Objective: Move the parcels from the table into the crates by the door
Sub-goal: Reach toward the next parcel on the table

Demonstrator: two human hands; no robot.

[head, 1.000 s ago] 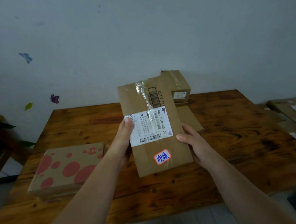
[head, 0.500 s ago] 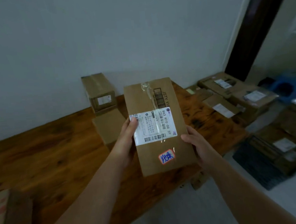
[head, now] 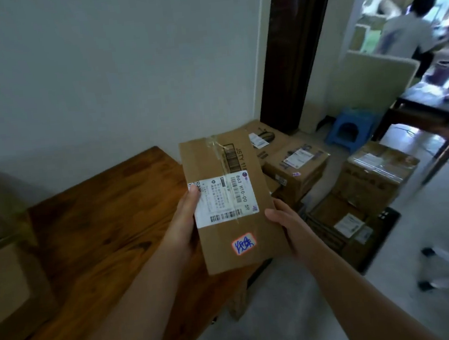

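Gripping one flat cardboard parcel [head: 258,194] by its long edges, the left hand [head: 184,223] and right hand [head: 287,225] hold it above the wooden table's [head: 99,223] right end. It carries a white shipping label, a blue-scribbled sticker and clear tape. Two blurred boxes [head: 6,284] sit on the table's left. Beyond, a black crate [head: 388,218] holds labelled cartons [head: 349,225], number unclear.

Two bare forearms reach in from the bottom edge of the view, one from each lower corner, and draw closer together toward the hands. The left hand [head: 183,226] grips the left edge of a cardboard parcel [head: 228,196], its thumb laid flat on the upper face and its other fingers hidden beneath. The right hand [head: 292,227] grips the right edge a little lower down, thumb against the edge, fingers out of sight underneath. Both wrists look straight.
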